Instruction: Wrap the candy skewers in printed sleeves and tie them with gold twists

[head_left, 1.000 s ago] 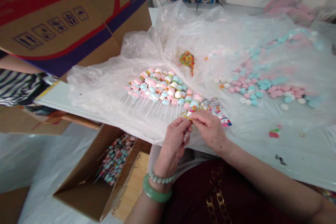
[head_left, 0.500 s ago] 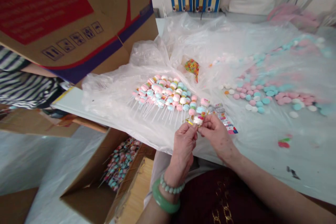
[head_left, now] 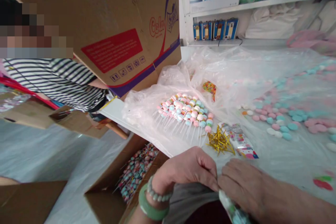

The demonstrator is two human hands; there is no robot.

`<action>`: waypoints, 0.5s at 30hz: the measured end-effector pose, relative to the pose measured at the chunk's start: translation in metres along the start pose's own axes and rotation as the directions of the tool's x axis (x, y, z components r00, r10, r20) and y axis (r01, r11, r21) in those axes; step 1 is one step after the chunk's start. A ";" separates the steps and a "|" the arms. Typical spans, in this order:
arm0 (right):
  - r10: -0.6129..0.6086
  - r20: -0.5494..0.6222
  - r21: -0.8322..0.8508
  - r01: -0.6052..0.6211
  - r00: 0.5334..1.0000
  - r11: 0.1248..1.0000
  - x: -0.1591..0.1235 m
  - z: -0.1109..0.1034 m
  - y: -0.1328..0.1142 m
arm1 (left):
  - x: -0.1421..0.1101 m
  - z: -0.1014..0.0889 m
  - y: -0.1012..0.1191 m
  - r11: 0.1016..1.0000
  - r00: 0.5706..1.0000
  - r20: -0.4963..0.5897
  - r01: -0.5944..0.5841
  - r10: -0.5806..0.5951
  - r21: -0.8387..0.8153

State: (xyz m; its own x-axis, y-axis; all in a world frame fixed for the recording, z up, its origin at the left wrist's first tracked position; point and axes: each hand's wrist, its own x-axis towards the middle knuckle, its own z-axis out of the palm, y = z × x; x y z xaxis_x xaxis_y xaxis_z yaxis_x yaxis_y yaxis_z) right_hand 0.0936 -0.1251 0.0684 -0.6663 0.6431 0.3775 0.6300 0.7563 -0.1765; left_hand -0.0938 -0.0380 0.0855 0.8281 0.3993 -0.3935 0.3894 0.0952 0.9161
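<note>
Held candy point(head_left: 228, 203): white tip, then green, red, pale blue. Marshmallow skewers point(head_left: 183, 108): pastel pink, blue, white, touches of green and orange; sticks point(head_left: 194, 133) white. Twist ties point(head_left: 219, 140): metallic gold. Loose marshmallows point(head_left: 287, 136): pink, blue, white. Candy packet point(head_left: 210, 86): mottled orange, yellow, green. Bangle point(head_left: 144, 201): jade green; bead bracelet point(head_left: 154, 195) paler, greyish. Shirt point(head_left: 63, 80): black-and-white stripes. Carton point(head_left: 118, 14): brown, red and purple print.
</note>
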 end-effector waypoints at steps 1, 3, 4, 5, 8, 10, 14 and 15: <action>-0.041 0.003 -0.077 0.041 0.999 0.996 0.004 -0.006 0.005 | -0.003 0.005 0.007 0.977 0.993 -0.105 -0.035 0.058 0.210; -0.022 -0.118 -0.139 0.005 0.993 0.990 0.016 -0.016 0.018 | -0.003 0.021 0.018 0.826 0.893 -0.382 0.022 0.237 0.564; 0.055 -0.194 -0.080 -0.071 0.980 0.994 0.022 -0.020 0.025 | -0.001 0.031 0.023 0.742 0.804 -0.490 0.094 0.337 0.664; 0.200 -0.283 0.045 -0.195 0.938 0.980 0.030 -0.023 0.032 | 0.003 0.041 0.026 0.683 0.712 -0.562 0.158 0.422 0.713; 0.675 -0.145 0.678 -0.424 0.724 0.600 0.050 -0.024 0.042 | 0.023 0.056 0.029 0.728 0.493 -0.674 0.112 0.550 0.676; 0.698 0.080 0.884 -0.374 0.712 0.280 0.056 -0.018 0.042 | 0.037 0.052 0.021 0.906 0.366 -0.834 -0.081 0.414 0.415; 0.676 -0.144 0.762 -0.355 0.722 0.542 0.044 0.001 0.038 | 0.041 0.028 -0.010 0.797 0.818 -0.575 -0.340 -0.011 -0.499; 0.658 -0.220 0.678 -0.373 0.720 0.634 0.040 0.006 0.038 | 0.037 0.023 -0.018 0.722 0.943 -0.333 -0.241 0.016 -0.648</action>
State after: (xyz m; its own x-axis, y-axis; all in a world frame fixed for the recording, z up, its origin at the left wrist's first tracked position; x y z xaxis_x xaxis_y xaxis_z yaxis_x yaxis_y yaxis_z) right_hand 0.0884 -0.0698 0.0713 0.0230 0.9344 0.3555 0.3771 0.3212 -0.8687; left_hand -0.0609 -0.0464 0.0531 0.6524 0.6818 -0.3311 -0.1801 0.5637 0.8061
